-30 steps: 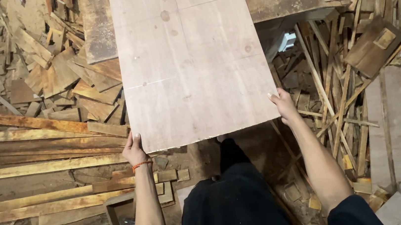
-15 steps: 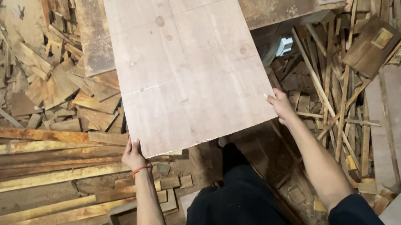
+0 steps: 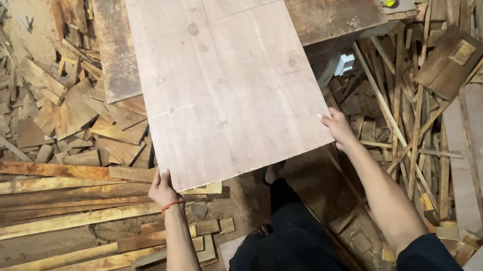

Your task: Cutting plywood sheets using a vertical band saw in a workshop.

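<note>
A large pale plywood sheet [image 3: 226, 77] is laid lengthwise over a worn brown desk [image 3: 329, 1], its near corners gripped by closed fingers of the left hand [image 3: 162, 190] and right hand [image 3: 337, 128]. Scrap wood offcuts [image 3: 43, 126] are strewn around.

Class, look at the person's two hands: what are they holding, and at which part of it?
Both hold the large pale plywood sheet at its near end: left hand at the near left corner, right hand at the near right corner.

Left hand [image 3: 162, 188] gripping, right hand [image 3: 337, 126] gripping (both arms outstretched)
</note>
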